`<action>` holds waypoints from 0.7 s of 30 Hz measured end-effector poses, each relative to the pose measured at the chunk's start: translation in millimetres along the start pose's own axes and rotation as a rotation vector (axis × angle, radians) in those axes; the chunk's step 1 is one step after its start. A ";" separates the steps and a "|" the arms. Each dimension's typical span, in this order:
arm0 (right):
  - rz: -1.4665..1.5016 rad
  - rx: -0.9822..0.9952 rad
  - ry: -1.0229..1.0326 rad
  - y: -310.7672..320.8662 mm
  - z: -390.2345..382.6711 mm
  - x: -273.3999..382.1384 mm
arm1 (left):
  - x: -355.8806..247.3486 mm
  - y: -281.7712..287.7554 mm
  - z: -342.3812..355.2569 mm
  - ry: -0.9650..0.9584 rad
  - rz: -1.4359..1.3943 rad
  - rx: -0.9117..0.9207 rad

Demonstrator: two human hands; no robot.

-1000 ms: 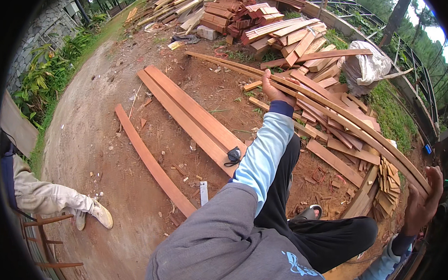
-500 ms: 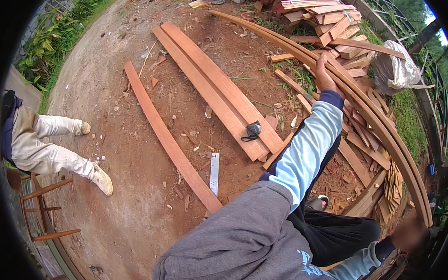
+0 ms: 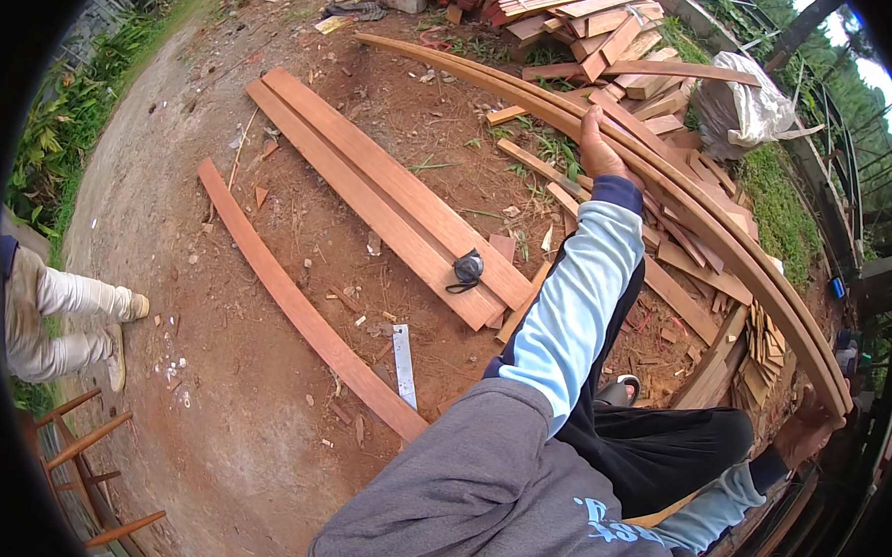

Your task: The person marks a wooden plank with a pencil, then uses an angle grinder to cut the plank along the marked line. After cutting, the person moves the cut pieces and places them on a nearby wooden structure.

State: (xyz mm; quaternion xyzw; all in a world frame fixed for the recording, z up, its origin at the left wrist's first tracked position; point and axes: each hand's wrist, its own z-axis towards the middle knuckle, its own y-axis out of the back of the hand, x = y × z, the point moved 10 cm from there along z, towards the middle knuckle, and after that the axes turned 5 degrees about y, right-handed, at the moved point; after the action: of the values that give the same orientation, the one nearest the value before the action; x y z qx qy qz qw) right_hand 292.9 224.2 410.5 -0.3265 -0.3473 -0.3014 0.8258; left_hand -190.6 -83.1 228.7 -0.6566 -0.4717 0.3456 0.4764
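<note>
Two long brown wooden boards (image 3: 703, 202) lie together, running from the upper middle to the right edge of the view; they look bent there. My left hand (image 3: 603, 151) is closed around their side about midway, thumb showing on top. At their near right end my right hand (image 3: 808, 426) is closed on them, its fingers partly hidden. On the ground left of my left arm, two reddish boards (image 3: 371, 181) rest side by side. A black tape measure (image 3: 468, 268) sits on them. Farther left are a single narrow board (image 3: 291, 294) and a metal ruler (image 3: 403, 366).
Beyond the held boards is a heap of wood offcuts (image 3: 616, 37), with a white plastic sack (image 3: 742, 104) beside it. Thin wood pieces (image 3: 766, 357) are stacked near my right knee. A person's legs (image 3: 71, 307) stand at far left, above a wooden furniture frame (image 3: 85, 447).
The view has shifted, so most ground items and the held boards appear farther left. Both hands keep their hold. At the left, the other person's nearer foot has changed position.
</note>
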 end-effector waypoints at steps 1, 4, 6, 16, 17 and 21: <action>0.131 0.002 -0.040 -1.5 -6.8 -18.7 | -12.4 1.9 3.2 -0.021 0.011 0.012; 0.486 0.042 -0.054 -7.3 -12.8 -27.3 | 14.1 -14.2 -6.9 0.004 0.013 0.009; 0.613 0.070 -0.090 -18.8 -17.7 -36.1 | 13.9 -13.2 -10.2 -0.017 0.094 -0.003; -0.160 -0.455 -0.027 11.0 -46.0 -1.4 | 9.6 9.3 -8.1 0.103 0.345 -0.145; -0.193 -0.434 0.057 0.1 -44.5 18.9 | 6.4 8.3 -7.5 0.064 0.353 -0.140; -0.531 -0.186 0.387 -64.2 -39.3 74.8 | 2.6 7.7 -10.6 0.072 0.352 -0.176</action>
State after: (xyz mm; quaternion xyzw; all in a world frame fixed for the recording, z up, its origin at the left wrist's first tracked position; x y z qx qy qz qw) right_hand 304.3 135.7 467.9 -0.2352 -0.2282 -0.5928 0.7357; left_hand -178.0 -84.5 224.7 -0.7800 -0.3608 0.3570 0.3659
